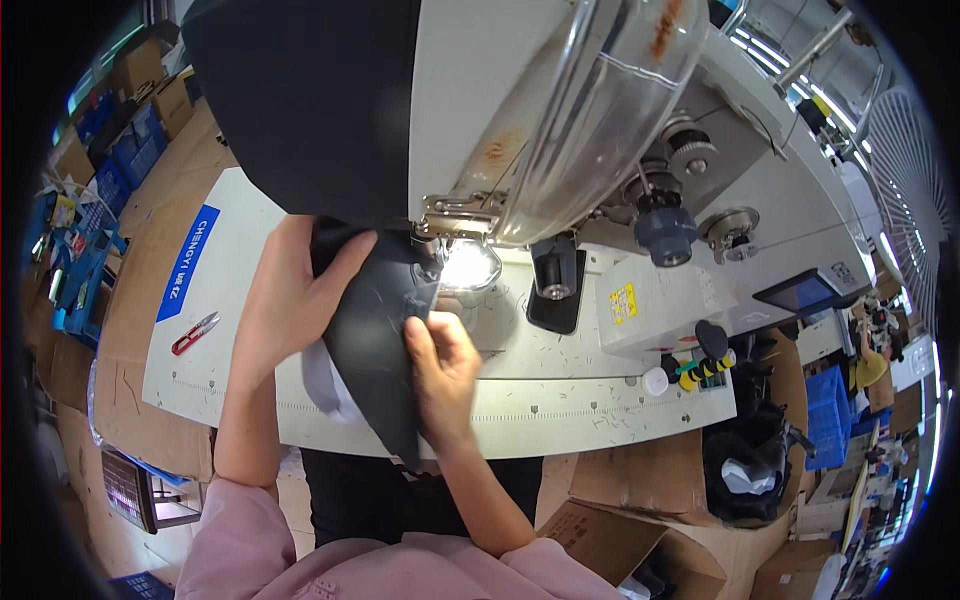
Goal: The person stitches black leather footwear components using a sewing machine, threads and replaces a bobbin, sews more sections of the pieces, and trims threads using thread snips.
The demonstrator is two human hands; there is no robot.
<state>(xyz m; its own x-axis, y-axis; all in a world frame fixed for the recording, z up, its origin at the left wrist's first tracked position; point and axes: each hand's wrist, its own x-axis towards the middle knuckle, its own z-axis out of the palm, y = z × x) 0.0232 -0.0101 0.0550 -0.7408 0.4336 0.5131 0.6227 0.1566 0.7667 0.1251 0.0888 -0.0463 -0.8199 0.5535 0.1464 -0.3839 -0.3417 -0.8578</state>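
Observation:
A black, smooth, leather-like piece [378, 345] lies under the needle area of a sewing machine [460, 215], its pointed lower end hanging over the table's front edge. My left hand [298, 295] holds its left side, thumb stretched over the top; the other fingertips are partly hidden. At the right edge my right hand [445, 375] is closed, pinching the piece between thumb and curled fingers. Pale material [328, 385] shows beneath the piece on the left. A bright lamp [470, 264] lights the spot just right of the stitching point.
Red-handled thread snips [195, 333] lie left of my left hand. Yellow-and-black tools [706, 370] and a small white round item [655, 381] sit at the table's right. Cardboard boxes [640, 480] and a black bag [745, 465] stand beyond the right edge. Thread scraps litter the white tabletop [560, 400].

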